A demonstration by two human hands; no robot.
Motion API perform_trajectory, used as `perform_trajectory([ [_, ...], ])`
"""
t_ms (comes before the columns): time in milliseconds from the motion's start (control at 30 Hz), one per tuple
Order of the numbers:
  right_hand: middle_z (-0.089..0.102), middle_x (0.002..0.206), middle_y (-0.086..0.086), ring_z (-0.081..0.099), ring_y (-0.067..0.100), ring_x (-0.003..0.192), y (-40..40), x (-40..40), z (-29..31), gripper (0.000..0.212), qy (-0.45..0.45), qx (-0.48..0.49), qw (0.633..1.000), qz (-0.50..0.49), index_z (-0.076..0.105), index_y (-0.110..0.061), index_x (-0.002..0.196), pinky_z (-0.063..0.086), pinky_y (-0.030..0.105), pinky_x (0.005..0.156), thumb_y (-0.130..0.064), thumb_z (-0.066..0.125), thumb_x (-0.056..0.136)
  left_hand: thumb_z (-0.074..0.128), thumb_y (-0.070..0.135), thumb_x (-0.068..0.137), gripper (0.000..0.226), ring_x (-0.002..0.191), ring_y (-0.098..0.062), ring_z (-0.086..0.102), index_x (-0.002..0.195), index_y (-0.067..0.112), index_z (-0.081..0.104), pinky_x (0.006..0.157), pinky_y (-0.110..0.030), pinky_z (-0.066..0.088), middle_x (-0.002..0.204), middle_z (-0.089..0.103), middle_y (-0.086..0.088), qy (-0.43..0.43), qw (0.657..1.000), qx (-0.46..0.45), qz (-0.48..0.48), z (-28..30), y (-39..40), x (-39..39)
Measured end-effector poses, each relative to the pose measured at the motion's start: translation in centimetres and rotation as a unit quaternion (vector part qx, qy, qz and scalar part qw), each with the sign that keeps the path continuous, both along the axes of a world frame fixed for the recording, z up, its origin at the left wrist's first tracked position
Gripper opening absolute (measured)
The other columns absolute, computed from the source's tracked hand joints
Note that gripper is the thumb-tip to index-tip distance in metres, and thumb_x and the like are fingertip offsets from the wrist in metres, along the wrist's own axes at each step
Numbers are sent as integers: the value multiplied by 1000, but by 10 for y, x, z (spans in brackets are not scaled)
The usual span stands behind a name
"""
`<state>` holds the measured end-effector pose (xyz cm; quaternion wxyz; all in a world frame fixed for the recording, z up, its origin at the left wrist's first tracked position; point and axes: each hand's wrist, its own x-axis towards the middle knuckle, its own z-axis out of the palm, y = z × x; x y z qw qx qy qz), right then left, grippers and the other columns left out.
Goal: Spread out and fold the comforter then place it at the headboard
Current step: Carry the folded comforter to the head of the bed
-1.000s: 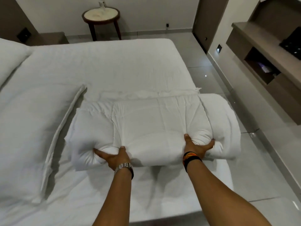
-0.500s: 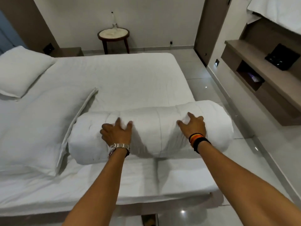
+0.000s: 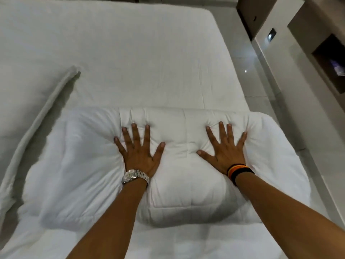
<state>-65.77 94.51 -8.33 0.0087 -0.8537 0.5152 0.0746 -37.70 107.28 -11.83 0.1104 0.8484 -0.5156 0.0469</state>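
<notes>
Pillow: a white pillow point(image 3: 28, 101) lies along the left side of the bed point(image 3: 130, 53), its flanged edge running diagonally down toward the near left corner, just beside the folded bundle.
Comforter: a white quilted comforter point(image 3: 177, 184), folded into a thick, puffy bundle, lies across the near end of the mattress, its right end reaching the bed's right edge.
Left hand: the left hand point(image 3: 139, 152) lies palm down on top of the bundle, fingers spread wide and flat, sinking into the padding; it grips nothing.
Wristwatch: a silver metal wristwatch point(image 3: 134, 176) sits on the left wrist.
Right hand: the right hand point(image 3: 225, 148) lies palm down on the comforter, well apart from the other, fingers fanned out and dimpling the fabric; it grips nothing.
Wristbands: black, orange and yellow bands point(image 3: 239, 171) circle the right wrist.
Bed surface: the white sheet beyond the bundle is bare and lightly creased.
Floor: glossy pale tiles point(image 3: 248, 58) run along the bed's right side.
Wall unit: a brown and cream shelf unit point(image 3: 317, 43) with an open recess stands at the far right.
</notes>
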Motion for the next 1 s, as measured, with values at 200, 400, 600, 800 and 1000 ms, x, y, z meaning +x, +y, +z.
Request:
perform_trajectory([
  [200,-11,174,6,-12,33,159,-25,15,8,103,6,69,997,-26,-16,-48,160,-10,80,109,-102,2,74,19,81,96,88,158,-42,-10,167,30,15,119,-73,-3,174,4,-15,29,998,53,3,4,-18,7],
  [400,-7,175,3,-12,32,159,-6,40,40,101,-107,54,990,70,-10,-50,161,-12,78,112,-100,21,79,28,85,90,91,159,-43,-6,166,35,16,115,-77,-9,175,5,-9,-2,1000,18,11,30,8,2],
  [600,-15,174,1,-17,31,158,6,37,30,103,-25,116,991,58,-20,-52,158,-13,77,112,-103,9,74,23,83,94,89,159,-39,-7,166,33,13,116,-76,-11,174,6,-11,24,995,96,28,50,26,-10],
  [800,48,148,4,38,26,144,-50,64,81,114,-131,118,977,120,37,-40,154,6,61,123,-108,31,63,27,70,100,77,160,-34,11,162,25,34,124,-65,2,171,24,-13,38,989,48,136,83,83,-49],
  [1000,33,166,-4,34,20,152,-123,120,95,132,-72,408,904,101,34,-42,158,24,45,126,-105,61,45,24,64,102,69,158,-28,-22,164,42,2,116,-76,-7,173,-18,-7,165,915,27,368,102,100,-142],
])
